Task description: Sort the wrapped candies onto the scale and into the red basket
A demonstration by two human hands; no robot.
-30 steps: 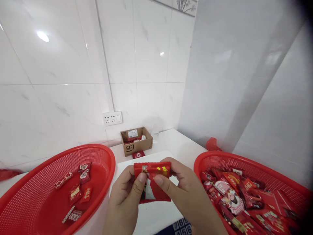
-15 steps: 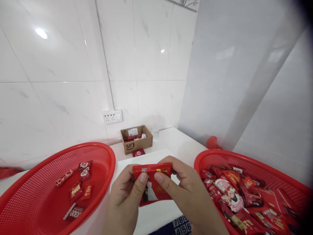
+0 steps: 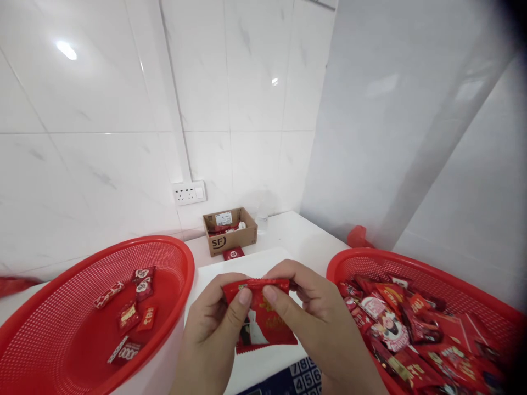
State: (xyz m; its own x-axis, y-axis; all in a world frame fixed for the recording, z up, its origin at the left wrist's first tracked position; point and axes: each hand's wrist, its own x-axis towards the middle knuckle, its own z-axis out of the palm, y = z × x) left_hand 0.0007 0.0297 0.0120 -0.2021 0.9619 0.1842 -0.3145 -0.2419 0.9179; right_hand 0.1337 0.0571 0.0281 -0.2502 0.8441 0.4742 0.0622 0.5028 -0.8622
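Observation:
Between both hands is a red snack packet (image 3: pixel 267 323) with crimped edges and a printed picture on its front. My left hand (image 3: pixel 218 323) pinches its left upper part, thumb on the front face. My right hand (image 3: pixel 313 318) grips the right upper part the same way, the two thumbs close together near the top edge. The packet hangs over a white surface (image 3: pixel 263 362). Behind the wrists, at the bottom, a dark blue item (image 3: pixel 284 381) with printed number squares is partly covered by my right hand.
On the left stands a red plastic basket (image 3: pixel 61 329) with several small packets (image 3: pixel 144 288). A second red basket (image 3: pixel 358 255), on the right, holds a pile of wrapped sweets (image 3: pixel 391 329). A cardboard box (image 3: pixel 239 238) stands near the wall, a red packet (image 3: pixel 233 253) before it.
The packet's top edge has bent and creased between the thumbs, and its lower end has shifted slightly right and down. Both hands keep their hold. The view has tilted down slightly.

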